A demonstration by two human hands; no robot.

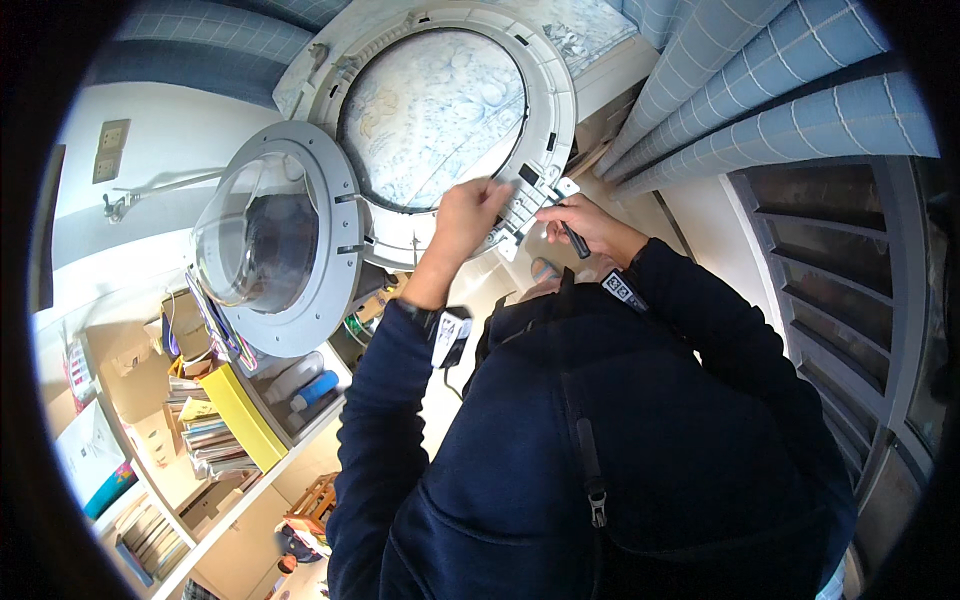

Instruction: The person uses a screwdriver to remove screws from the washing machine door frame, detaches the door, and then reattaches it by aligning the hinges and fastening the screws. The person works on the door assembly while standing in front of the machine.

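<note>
Black-handled slim tool [575, 239] in right hand [594, 226], fingers curled round it. Left hand [466, 216], fingers bunched at white plastic ring frame [553, 100]; pinch unclear. Ring likely light, stiff, brittle-clipped: hold outer rim. Beneath, blue-white patterned tabletop [597, 32].

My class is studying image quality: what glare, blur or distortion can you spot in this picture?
Head view: black corners surround the rounded fisheye image, and the louvred window curves near the rim; head view: pale reflections show on the clear dome, and the wall looks washed out; head view: the left hand seems slightly smeared, perhaps by motion.
</note>
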